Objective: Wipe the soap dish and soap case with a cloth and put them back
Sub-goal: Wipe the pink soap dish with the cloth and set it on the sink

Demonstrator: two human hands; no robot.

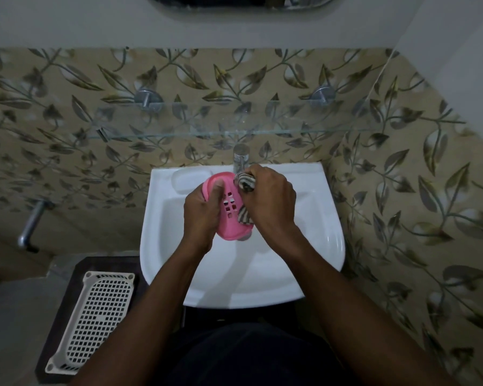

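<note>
A: Where is the pink soap dish [229, 215]?
B: Over the sink [318, 246], gripped in your left hand [202, 215], thumb on top. Its long axis runs away from you.
A: And the cloth [246, 183]?
B: Bunched in your right hand [271, 201], touching the dish's right edge, so I'd wipe leftward.

The person wears a dark garment [248, 355], almost black and of one plain colour. It fills the lower edge of the view at 6 o'clock. In the dim light one cannot tell if it is a shirt or trousers. The left forearm [156, 296], at 7 o'clock, and the right forearm [340, 291], at 5 o'clock, are bare up to the frame edge. The left hand [204, 215] and the right hand [271, 201] are bare too. The nail of the left thumb shows, cut short.
</note>
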